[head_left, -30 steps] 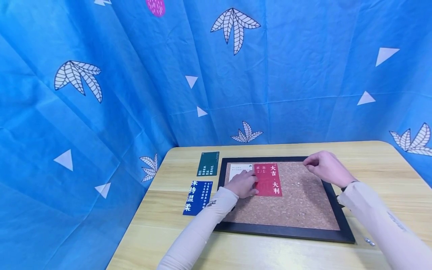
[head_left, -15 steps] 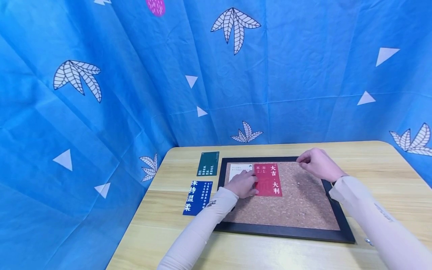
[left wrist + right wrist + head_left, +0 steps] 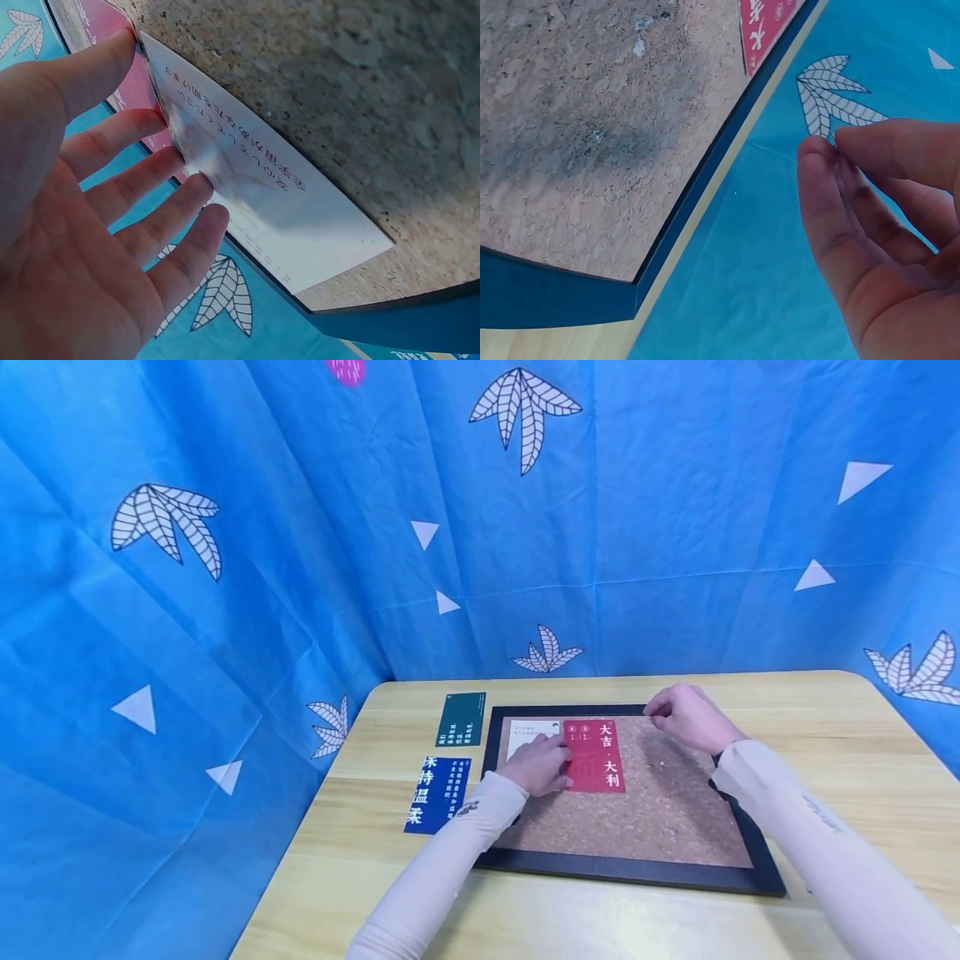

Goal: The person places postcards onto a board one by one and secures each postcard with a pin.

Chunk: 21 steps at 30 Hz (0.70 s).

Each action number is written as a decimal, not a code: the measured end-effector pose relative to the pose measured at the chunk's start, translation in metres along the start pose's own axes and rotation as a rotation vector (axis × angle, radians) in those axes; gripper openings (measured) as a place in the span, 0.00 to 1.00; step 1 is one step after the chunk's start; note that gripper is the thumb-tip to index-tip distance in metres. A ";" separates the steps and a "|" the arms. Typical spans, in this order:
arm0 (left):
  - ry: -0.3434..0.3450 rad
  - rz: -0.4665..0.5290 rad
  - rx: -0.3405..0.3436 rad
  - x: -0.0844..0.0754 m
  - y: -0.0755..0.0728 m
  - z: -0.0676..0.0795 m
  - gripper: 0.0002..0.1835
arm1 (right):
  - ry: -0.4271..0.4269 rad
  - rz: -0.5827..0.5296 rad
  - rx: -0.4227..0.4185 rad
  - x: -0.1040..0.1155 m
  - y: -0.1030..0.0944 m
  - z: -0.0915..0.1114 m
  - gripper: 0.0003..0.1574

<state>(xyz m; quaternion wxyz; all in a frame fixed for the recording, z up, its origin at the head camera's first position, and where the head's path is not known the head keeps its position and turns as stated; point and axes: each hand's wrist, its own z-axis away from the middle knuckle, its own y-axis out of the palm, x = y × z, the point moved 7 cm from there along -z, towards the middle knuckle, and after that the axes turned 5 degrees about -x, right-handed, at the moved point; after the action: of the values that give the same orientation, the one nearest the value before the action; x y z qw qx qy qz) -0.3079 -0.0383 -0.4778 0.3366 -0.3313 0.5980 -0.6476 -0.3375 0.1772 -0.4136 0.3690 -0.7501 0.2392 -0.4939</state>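
Observation:
A corkboard [image 3: 630,822] with a black frame lies on the table. Near its back left, a white card [image 3: 247,195] and a red card [image 3: 600,767] lie side by side. My left hand [image 3: 536,767] rests over where the cards meet, fingers relaxed and fingertips on them; in the left wrist view its thumb reaches the red card's edge. Above the board's back edge, right of the red card, is my right hand [image 3: 686,718]. Its thumb and index fingertip pinch a tiny clear pin [image 3: 832,139], mostly hidden by the fingertips.
Left of the board lie a dark green card [image 3: 461,718] and a blue card [image 3: 438,793], the blue one partly behind my left sleeve. Small clear bits [image 3: 639,46] dot the cork. A blue curtain [image 3: 660,527] hangs behind and left of the table.
My right hand has moved left along the board's back edge, closer to the red card. The left hand stays on the cards. The head view has tilted slightly down.

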 end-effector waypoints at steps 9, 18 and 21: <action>0.002 0.010 0.000 0.002 0.000 0.001 0.22 | -0.010 0.027 0.004 0.005 0.012 -0.014 0.11; 0.001 0.019 0.010 0.001 0.000 0.001 0.23 | -0.015 0.049 0.010 0.003 0.022 -0.023 0.11; 0.002 0.017 0.009 0.001 0.000 0.001 0.23 | -0.032 0.056 0.013 0.003 0.026 -0.027 0.10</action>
<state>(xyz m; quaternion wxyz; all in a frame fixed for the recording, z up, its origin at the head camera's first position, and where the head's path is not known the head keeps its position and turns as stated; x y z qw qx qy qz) -0.3078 -0.0398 -0.4773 0.3428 -0.3239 0.5981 -0.6480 -0.3606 0.1506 -0.4258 0.3912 -0.7485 0.2509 -0.4730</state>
